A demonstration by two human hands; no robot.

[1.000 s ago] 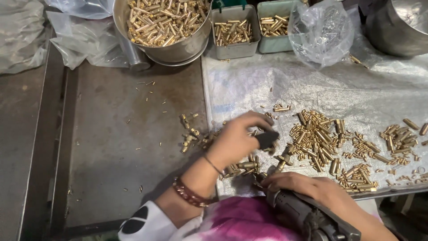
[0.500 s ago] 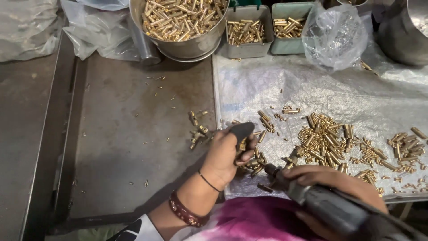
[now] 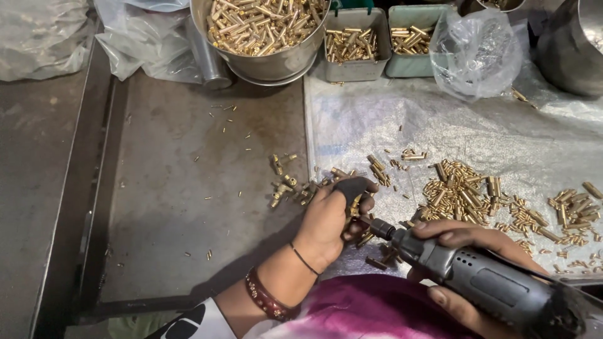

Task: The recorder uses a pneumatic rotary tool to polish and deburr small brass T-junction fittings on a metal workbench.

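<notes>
A worn grey metal tabletop (image 3: 169, 188) fills the head view, its right half covered by a pale woven sheet (image 3: 440, 125). Along the far edge stands a round steel bowl (image 3: 267, 63) heaped with brass casings, and beside it, toward the right, two small green trays (image 3: 356, 68) each hold a shallow layer of the same brass pieces. A knotted clear plastic bag (image 3: 474, 53) leans in front of the right tray, and a large steel pot (image 3: 575, 50) sits at the far right corner. Crumpled plastic bags (image 3: 38, 37) lie at the far left corner.

Loose brass casings (image 3: 461, 191) lie scattered in clusters over the sheet, with a smaller group (image 3: 286, 185) on the bare metal just left of the sheet's edge.

Near the front edge, the left hand (image 3: 326, 226) is curled closed, its grip pinching a small brass piece (image 3: 353, 210) with a dark-covered thumb. The right hand (image 3: 468, 263) is wrapped tight around a grey rotary tool (image 3: 483, 282), whose tip meets the piece held in the left hand.
</notes>
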